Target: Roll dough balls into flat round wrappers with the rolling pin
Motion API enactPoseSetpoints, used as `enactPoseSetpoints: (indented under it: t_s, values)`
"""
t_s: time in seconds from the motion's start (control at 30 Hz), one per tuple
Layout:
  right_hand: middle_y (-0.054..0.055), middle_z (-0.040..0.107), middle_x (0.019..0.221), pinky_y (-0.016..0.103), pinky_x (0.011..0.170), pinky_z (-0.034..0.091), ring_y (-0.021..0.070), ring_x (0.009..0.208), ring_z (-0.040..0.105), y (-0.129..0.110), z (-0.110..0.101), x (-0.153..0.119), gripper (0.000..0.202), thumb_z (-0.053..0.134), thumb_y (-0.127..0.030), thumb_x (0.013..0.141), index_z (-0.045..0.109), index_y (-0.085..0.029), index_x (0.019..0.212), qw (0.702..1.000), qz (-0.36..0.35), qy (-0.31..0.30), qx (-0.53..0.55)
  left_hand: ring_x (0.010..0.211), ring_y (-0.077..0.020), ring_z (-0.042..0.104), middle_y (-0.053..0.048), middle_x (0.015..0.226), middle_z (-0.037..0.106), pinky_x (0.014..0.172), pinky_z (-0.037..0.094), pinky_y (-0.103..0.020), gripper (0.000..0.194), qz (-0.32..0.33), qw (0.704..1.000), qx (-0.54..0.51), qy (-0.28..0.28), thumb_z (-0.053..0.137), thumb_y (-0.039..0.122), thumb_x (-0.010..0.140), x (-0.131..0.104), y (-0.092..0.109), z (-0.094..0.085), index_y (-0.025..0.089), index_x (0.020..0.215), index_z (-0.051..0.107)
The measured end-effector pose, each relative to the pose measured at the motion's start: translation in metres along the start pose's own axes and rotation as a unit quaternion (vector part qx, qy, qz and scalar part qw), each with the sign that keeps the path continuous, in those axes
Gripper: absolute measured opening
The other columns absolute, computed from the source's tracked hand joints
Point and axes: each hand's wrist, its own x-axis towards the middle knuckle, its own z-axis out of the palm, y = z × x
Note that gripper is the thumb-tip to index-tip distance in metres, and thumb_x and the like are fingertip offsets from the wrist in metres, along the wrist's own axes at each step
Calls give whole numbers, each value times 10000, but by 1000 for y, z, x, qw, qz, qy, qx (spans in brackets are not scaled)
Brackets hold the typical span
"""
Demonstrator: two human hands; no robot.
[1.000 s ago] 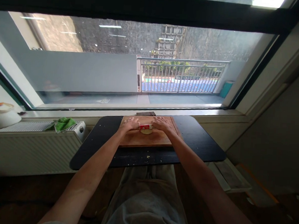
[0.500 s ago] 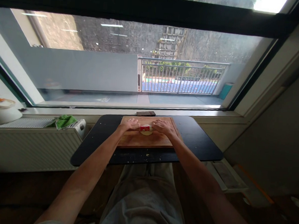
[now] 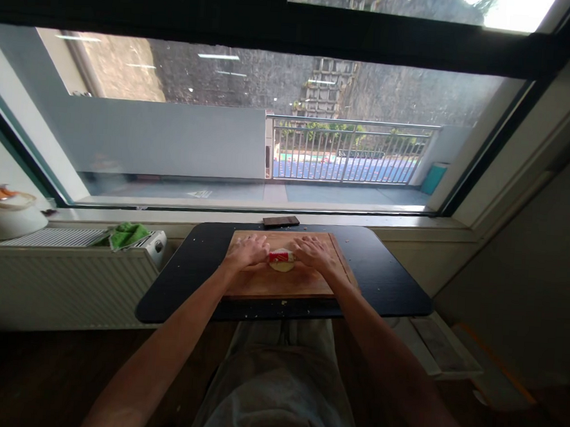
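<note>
A short red-and-white cylinder (image 3: 278,257), apparently the middle of a rolling pin, lies crosswise on a small round of pale dough (image 3: 282,267). Dough shows on its far and near sides. My left hand (image 3: 248,250) rests over the pin's left end, fingers stretched forward and apart. Over the right end lies my right hand (image 3: 314,251), its fingers likewise spread. Both palms hide the pin's ends. Beneath everything is a wooden cutting board (image 3: 280,288).
A dark table (image 3: 387,284) carries the board and scattered crumbs. On the windowsill lies a dark flat object (image 3: 281,221). At left, a radiator (image 3: 78,284) holds a green cloth (image 3: 128,235) and a white pot-like container (image 3: 9,217). The window is straight ahead.
The pin has shifted slightly towards me over the dough, baring some on the far side. My fingers look more stretched out. The whole view has tilted up slightly.
</note>
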Motion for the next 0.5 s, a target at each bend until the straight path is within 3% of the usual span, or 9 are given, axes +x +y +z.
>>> enactPoseSetpoints:
  t_s: [0.17, 0.3, 0.5]
  values:
    - [54, 362, 1810, 662, 1296, 284, 354, 1632, 354, -4, 1, 13, 591, 337, -510, 1147, 358, -409, 1729, 997, 67, -14, 30, 1396, -361, 612, -211, 1497, 672, 1195, 435, -540, 606, -28, 998, 13, 59, 320, 432, 1082, -8, 5, -9, 163, 1540, 613]
    - [91, 380, 1795, 695, 1283, 283, 363, 1618, 373, -4, -4, 22, 591, 291, -487, 1149, 365, -377, 1725, 996, 76, -30, 34, 1341, -356, 637, -201, 1429, 703, 1173, 454, -533, 558, -34, 996, 12, 84, 343, 410, 1082, -3, 5, -12, 170, 1471, 663]
    - [102, 462, 1731, 694, 1259, 316, 388, 1559, 441, -3, -14, 27, 534, 379, -461, 1130, 467, -393, 1652, 997, 68, -27, 38, 1350, -359, 632, -206, 1446, 691, 1184, 456, -520, 527, -36, 995, -4, 98, 392, 368, 1058, 21, -2, -10, 143, 1438, 680]
